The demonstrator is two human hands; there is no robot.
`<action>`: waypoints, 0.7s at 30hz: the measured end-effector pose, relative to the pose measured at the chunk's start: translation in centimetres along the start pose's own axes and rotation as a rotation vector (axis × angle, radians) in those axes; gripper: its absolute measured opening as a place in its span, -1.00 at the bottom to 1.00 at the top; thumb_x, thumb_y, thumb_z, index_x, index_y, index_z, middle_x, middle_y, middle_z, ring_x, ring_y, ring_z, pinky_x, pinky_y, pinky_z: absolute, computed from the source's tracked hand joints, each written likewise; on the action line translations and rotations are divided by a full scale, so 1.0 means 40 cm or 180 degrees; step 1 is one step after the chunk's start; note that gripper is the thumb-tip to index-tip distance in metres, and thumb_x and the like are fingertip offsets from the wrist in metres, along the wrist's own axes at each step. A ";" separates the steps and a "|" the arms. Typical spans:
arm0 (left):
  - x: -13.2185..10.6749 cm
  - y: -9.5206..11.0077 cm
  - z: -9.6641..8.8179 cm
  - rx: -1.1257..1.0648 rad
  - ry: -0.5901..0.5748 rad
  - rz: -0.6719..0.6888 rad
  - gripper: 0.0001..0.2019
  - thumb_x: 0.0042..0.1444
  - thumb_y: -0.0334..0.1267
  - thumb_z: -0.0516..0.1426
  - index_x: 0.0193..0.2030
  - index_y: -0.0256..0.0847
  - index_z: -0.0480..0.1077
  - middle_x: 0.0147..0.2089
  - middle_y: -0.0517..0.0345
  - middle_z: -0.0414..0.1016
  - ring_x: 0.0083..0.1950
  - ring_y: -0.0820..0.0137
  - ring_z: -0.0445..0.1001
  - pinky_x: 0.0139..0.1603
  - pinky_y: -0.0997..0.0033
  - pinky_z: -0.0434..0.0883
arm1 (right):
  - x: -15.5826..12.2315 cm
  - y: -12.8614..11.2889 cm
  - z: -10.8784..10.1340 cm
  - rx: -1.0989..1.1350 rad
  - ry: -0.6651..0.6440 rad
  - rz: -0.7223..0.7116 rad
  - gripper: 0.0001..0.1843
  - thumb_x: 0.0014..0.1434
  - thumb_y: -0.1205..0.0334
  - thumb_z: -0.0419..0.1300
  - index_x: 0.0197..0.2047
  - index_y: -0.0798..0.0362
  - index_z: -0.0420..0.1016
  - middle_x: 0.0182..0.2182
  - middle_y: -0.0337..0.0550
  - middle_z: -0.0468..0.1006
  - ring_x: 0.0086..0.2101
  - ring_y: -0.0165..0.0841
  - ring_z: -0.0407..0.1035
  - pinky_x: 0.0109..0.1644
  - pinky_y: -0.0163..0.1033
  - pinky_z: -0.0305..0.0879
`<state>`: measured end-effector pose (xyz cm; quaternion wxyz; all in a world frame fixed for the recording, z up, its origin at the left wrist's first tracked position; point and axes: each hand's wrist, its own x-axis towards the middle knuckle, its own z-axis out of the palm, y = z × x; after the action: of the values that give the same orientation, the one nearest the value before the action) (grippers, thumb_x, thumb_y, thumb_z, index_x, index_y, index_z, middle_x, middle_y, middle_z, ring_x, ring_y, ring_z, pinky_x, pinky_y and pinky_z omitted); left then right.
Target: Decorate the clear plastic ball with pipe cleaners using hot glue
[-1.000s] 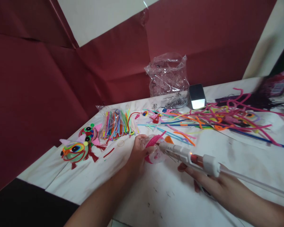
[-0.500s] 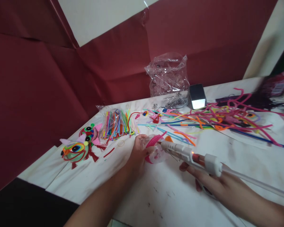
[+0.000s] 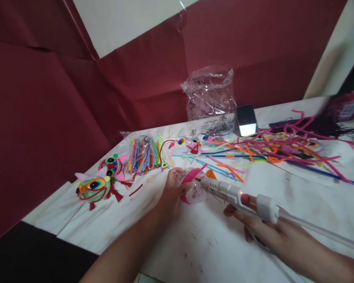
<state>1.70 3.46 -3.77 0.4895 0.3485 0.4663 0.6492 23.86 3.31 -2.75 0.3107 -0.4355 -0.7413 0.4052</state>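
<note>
Gripping a clear plastic ball [image 3: 193, 188] wrapped in pink pipe cleaner, light, probably slippery and best cupped, the left hand [image 3: 172, 188] closed round it while the right hand [image 3: 262, 228] clasped a glue gun [image 3: 238, 195] against it.

The glue gun [image 3: 238, 195] in the right hand's fingers [image 3: 238, 214] is smooth white plastic with a clear glossy stick behind. At the left hand's fingers [image 3: 177, 184] sits a glossy clear plastic ball [image 3: 194, 191] wrapped in fuzzy pink pipe cleaner [image 3: 191, 176]. Beyond the fingers: matt, smudged white paper on the bench [image 3: 212, 243], a crinkled shiny plastic bag [image 3: 209, 94], matt maroon paper backdrop [image 3: 47, 102].
</note>
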 end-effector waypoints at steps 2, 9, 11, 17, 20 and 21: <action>-0.002 0.002 0.002 0.0012 0.0020 -0.0033 -0.52 -0.26 -0.48 0.24 -0.17 -0.12 0.19 -0.25 0.25 0.45 -0.30 0.39 0.48 -0.32 0.44 0.38 | -0.002 -0.002 0.001 0.0001 0.0036 0.0002 -0.48 0.03 -0.19 -0.03 -0.32 0.06 0.52 -0.49 -0.04 0.56 -0.61 -0.32 0.40 -0.51 -0.21 0.43; 0.000 0.002 0.003 0.0018 -0.0026 -0.0026 -0.52 -0.25 -0.48 0.22 -0.16 -0.12 0.17 -0.26 0.27 0.44 -0.35 0.45 0.45 -0.32 0.45 0.36 | -0.001 -0.006 0.006 0.0038 -0.0002 -0.0067 -0.51 0.03 -0.18 -0.02 -0.36 0.03 0.52 -0.57 -0.10 0.53 -0.61 -0.30 0.40 -0.52 -0.22 0.43; 0.001 0.000 0.000 0.0024 -0.0028 -0.0018 -0.52 -0.26 -0.47 0.23 -0.16 -0.12 0.17 -0.26 0.27 0.45 -0.34 0.44 0.46 -0.32 0.44 0.37 | -0.001 0.000 0.006 -0.0004 0.0056 -0.0048 -0.51 0.04 -0.19 -0.02 -0.34 0.03 0.52 -0.57 -0.10 0.53 -0.61 -0.31 0.40 -0.53 -0.22 0.42; 0.006 -0.011 -0.010 -0.0022 -0.0147 0.0074 -0.51 -0.23 -0.48 0.23 -0.15 -0.12 0.16 -0.24 0.24 0.44 -0.33 0.44 0.45 -0.33 0.45 0.37 | -0.002 0.011 0.004 -0.0028 0.0043 -0.0006 -0.49 0.06 -0.21 -0.02 -0.30 0.03 0.51 -0.54 -0.11 0.53 -0.58 -0.30 0.41 -0.50 -0.22 0.42; 0.008 -0.013 -0.010 0.0007 -0.0169 0.0071 -0.51 -0.23 -0.49 0.22 -0.14 -0.12 0.16 -0.23 0.24 0.44 -0.32 0.44 0.46 -0.33 0.46 0.38 | -0.002 0.013 0.005 -0.0006 -0.0110 0.0001 -0.50 0.08 -0.19 -0.03 -0.28 0.03 0.50 -0.49 -0.10 0.55 -0.57 -0.31 0.42 -0.48 -0.23 0.43; 0.007 -0.012 -0.009 0.0008 -0.0162 0.0067 -0.51 -0.23 -0.49 0.22 -0.15 -0.12 0.16 -0.24 0.24 0.44 -0.32 0.44 0.46 -0.33 0.46 0.38 | -0.002 0.013 0.005 -0.0004 -0.0133 -0.0005 -0.50 0.08 -0.19 -0.03 -0.27 0.03 0.50 -0.47 -0.10 0.56 -0.57 -0.31 0.42 -0.47 -0.23 0.43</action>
<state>1.42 3.67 -4.33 0.4938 0.3704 0.4508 0.6447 23.92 3.33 -3.32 0.2952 -0.4266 -0.7482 0.4136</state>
